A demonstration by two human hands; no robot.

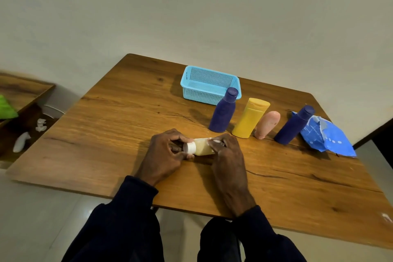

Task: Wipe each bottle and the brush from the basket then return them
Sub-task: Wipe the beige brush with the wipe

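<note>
A small pale yellow bottle point(202, 147) with a white cap lies sideways between my hands, just above the wooden table point(106, 134). My left hand point(165, 155) grips its cap end. My right hand point(228, 155) holds a white wipe point(214, 141) against the bottle's body. Behind them the light blue basket point(210, 86) stands with nothing visible inside. To its right stand a dark blue bottle point(223, 112), a yellow bottle point(249, 118), a pink tube point(266, 124) and a second dark blue bottle point(294, 125). No brush is in view.
A blue wipes packet point(327, 136) lies at the table's right edge behind the last bottle. Left of the table is a lower wooden shelf point(23, 89) with a green item point(6, 107), and crumpled white tissues point(21, 141) lie below it.
</note>
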